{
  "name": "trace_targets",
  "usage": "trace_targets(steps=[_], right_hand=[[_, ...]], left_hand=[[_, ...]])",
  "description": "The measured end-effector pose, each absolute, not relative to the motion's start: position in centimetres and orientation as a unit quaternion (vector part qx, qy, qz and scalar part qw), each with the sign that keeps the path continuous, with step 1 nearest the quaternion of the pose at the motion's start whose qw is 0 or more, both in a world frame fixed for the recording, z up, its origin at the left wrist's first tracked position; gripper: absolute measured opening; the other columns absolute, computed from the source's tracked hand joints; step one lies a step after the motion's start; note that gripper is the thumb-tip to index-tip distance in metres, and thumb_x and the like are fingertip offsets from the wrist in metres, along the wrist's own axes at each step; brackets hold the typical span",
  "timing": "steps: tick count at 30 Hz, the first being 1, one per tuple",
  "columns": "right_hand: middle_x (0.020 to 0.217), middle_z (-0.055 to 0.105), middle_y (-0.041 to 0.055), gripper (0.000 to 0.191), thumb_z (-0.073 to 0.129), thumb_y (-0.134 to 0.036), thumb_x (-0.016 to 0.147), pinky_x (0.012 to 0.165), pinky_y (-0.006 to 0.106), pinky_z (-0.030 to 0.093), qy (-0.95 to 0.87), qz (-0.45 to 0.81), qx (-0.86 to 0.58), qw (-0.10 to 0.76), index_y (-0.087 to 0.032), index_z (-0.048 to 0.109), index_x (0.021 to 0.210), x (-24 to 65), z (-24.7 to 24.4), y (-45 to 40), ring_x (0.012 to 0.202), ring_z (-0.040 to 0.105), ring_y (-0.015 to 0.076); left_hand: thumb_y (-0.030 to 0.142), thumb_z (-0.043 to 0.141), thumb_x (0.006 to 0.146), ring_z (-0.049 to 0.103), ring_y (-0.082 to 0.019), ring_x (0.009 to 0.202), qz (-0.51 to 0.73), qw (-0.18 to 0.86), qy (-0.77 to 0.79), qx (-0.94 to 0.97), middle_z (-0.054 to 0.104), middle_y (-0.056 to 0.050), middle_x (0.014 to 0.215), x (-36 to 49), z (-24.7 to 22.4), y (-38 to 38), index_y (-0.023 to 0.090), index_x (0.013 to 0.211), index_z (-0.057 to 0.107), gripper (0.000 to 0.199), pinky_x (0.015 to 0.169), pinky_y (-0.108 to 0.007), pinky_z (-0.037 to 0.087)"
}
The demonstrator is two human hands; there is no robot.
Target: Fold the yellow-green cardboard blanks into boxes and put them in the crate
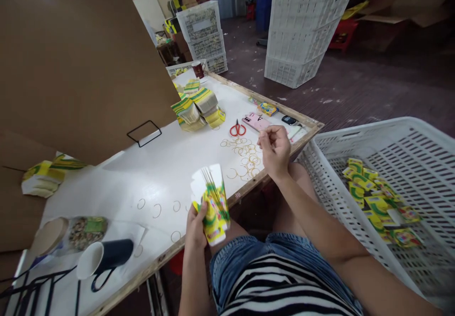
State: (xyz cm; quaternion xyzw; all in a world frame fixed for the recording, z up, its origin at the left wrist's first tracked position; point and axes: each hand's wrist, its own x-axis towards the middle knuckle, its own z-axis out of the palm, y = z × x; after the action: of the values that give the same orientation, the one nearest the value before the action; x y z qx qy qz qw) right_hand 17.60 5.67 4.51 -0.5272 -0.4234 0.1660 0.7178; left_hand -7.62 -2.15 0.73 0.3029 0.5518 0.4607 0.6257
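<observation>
My left hand (197,223) grips a fanned stack of flat yellow-and-green printed cartons (214,207) at the table's near edge. Raised over the table edge, my right hand (276,150) has its fingers curled into a pinch; whatever they hold, if anything, is too small to make out. Many loose rubber bands (249,152) lie on the white table (163,169) just left of that hand. Close beyond it are a pink phone (255,121) and red-handled scissors (237,128).
Bundled cartons (199,107) stand at the far side. A dark blue mug (113,254) lies near a jar (87,230) at left. At right, a white plastic crate (373,138) holds carton bundles (377,202). Brown cardboard (81,60) walls the left; stacked crates (302,27) stand beyond.
</observation>
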Motion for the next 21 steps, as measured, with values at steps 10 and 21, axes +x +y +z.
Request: trace_targets(steps=[10, 21], right_hand=[[0.087, 0.074, 0.0082, 0.014, 0.055, -0.017, 0.089, 0.079, 0.031, 0.043, -0.609, 0.194, -0.713, 0.29, -0.017, 0.068, 0.086, 18.2, -1.5, 4.0, 0.084, 0.068, 0.0218], [0.1, 0.072, 0.0129, 0.025, 0.069, -0.029, 0.084, 0.085, 0.04, 0.04, -0.7, 0.193, -0.655, 0.21, -0.015, 0.065, 0.104, 8.8, -1.6, 2.2, 0.099, 0.064, 0.0303]], left_hand=[[0.05, 0.078, 0.066, 0.068, -0.021, 0.082, 0.517, 0.487, 0.585, 0.391, 0.066, -0.008, 0.1, -5.6, -3.9, 3.6, 0.019, 0.101, 0.048, 0.056, 0.071, -0.036, 0.056], [0.027, 0.068, 0.075, 0.044, -0.032, 0.127, 0.483, 0.325, 0.629, 0.516, 0.055, -0.016, 0.125, -4.0, -5.1, 4.7, 0.017, 0.122, 0.05, 0.051, 0.11, -0.048, 0.029]])
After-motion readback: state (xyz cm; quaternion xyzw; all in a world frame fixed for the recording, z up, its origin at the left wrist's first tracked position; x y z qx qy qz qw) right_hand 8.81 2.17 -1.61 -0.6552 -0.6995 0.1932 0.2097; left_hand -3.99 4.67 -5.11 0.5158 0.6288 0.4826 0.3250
